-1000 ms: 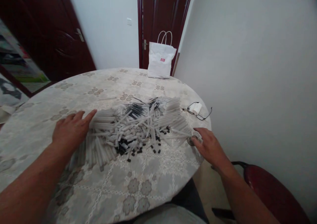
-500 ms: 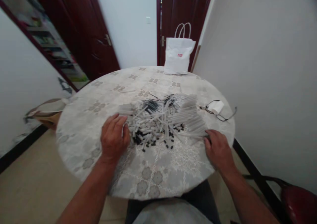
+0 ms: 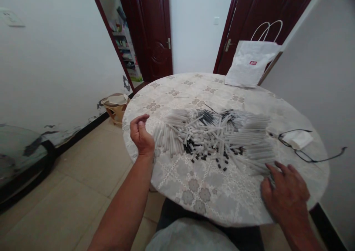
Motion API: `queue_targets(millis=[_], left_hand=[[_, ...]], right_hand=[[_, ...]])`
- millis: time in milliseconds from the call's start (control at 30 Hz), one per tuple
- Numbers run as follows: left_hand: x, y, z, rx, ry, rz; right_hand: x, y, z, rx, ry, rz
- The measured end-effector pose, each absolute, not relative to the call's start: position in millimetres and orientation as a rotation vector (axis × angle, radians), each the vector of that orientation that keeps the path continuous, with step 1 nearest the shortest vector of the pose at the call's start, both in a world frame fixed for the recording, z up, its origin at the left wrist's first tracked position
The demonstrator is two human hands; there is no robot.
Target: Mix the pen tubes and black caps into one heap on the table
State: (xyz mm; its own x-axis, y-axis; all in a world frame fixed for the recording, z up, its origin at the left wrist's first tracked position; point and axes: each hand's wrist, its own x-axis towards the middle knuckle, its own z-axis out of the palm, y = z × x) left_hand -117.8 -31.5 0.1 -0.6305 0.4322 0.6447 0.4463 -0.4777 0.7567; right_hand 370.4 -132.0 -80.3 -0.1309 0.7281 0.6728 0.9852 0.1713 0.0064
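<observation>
Many thin whitish tubes (image 3: 219,132), like pen barrels, lie in a broad heap on the round table. To the heap's left is a fanned bundle of tubes (image 3: 168,140); my left hand (image 3: 141,136) is just beside it, loosely curved with nothing seen in it. On the right, more tubes (image 3: 253,132) lie in rough parallel rows. My right hand (image 3: 287,190) rests there with spread fingers, its fingertips at the lowest tube ends. Small black caps (image 3: 190,146) are scattered along the near edge of the heap. Thin black sticks (image 3: 206,116) lie at its back.
A patterned cloth (image 3: 194,203) covers the table. Black-framed glasses (image 3: 302,155) lie at the right beside a white folded tissue (image 3: 298,138). A white paper bag (image 3: 252,64) with handles stands at the back right. A wooden stool (image 3: 116,108) is on the floor at left.
The view has swung left. My left hand has moved away from the left bundle to its outer side, uncovering it. My right hand has drawn back slightly and its fingers have spread.
</observation>
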Motion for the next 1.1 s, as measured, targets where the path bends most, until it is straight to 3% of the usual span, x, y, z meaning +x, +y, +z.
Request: queue_targets(millis=[333, 467, 800, 1100], left_hand=[[-136, -83, -22, -1.534, -2.161, -1.702], [-118, -95, -12, -1.627, -1.881, -1.612], [7, -67, 71, -2.625, -1.248, -1.308], [122, 32, 74, -2.89, -1.118, -1.1]], right_hand=[[378, -117, -56, -1.667, -2.18, -0.666], [364, -108, -36, -1.751, -2.258, -0.654], [322, -103, -13, -2.104, -2.171, -0.629], [302, -107, -11, -2.363, -1.858, 0.014]])
